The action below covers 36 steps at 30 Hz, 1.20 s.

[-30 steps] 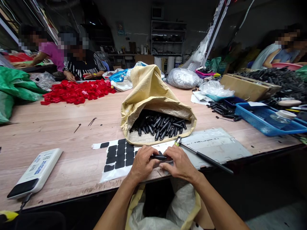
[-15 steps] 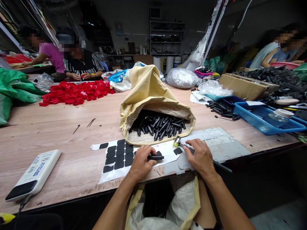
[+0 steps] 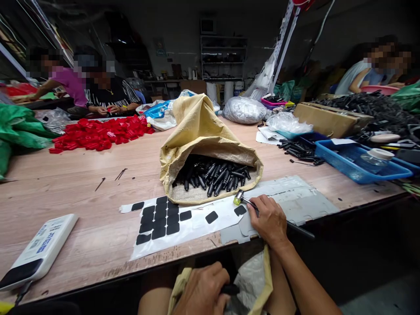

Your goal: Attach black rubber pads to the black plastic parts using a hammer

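Over the opening of a yellow-edged sack (image 3: 267, 280) on the lap, my left hand (image 3: 203, 286) is closed around a black cylindrical piece (image 3: 230, 289), one end of which sticks out. My right hand (image 3: 271, 218) rests at the table edge, wrapped round a small hammer (image 3: 239, 197) with a yellow-green face; its dark handle extends right past the table edge. Between the hands lies a white sheet (image 3: 197, 232) bearing several black rounded-square pads (image 3: 211, 217). Just behind it, a larger yellow sack (image 3: 210, 124) lies open towards me, with many black cylindrical pieces (image 3: 216, 177) inside.
A grey board (image 3: 295, 197) lies under the right hand's side. A white power-bank-like box (image 3: 39, 251) with a cable sits left. Red parts (image 3: 101, 133) are heaped farther back. At right stand a blue tray (image 3: 357, 168) and a cardboard box (image 3: 331, 120). Several people sit beyond.
My left hand has dropped from the sheet to the lap sack, carrying the black piece and uncovering pads. My right hand keeps the hammer in nearly the same place. The view has shifted slightly.
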Each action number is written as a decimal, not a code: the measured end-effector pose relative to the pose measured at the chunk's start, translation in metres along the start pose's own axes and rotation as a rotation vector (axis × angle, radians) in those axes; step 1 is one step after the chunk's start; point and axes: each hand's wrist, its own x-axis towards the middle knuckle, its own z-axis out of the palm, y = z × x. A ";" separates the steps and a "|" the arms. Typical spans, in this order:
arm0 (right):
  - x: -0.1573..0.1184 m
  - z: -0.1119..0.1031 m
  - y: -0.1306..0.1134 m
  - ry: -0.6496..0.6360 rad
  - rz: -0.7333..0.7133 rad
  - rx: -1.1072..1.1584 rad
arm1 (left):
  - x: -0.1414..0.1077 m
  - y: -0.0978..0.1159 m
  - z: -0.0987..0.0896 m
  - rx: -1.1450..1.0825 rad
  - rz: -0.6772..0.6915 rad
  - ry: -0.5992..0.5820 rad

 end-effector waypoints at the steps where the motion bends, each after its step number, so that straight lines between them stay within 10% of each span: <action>1: 0.000 0.000 0.000 0.000 -0.001 -0.001 | -0.002 -0.004 0.012 0.034 -0.081 -0.018; 6: -0.001 0.000 -0.001 0.001 -0.010 -0.009 | -0.006 -0.005 0.022 0.023 -0.295 -0.072; 12: -0.001 0.001 0.001 0.003 -0.013 -0.021 | 0.033 0.013 -0.074 -0.263 -0.157 0.280; 15: -0.001 0.002 0.001 0.002 -0.011 -0.013 | 0.073 -0.014 -0.125 -0.051 -0.389 0.645; 19: -0.001 0.002 0.001 0.013 -0.016 0.004 | 0.116 -0.056 -0.158 0.156 -0.732 0.718; 27: -0.002 0.001 0.001 0.022 -0.013 0.029 | 0.105 -0.056 -0.159 0.139 -0.721 0.633; 36: -0.002 0.002 0.000 0.020 -0.009 0.005 | 0.073 -0.024 -0.112 -0.327 -0.357 0.539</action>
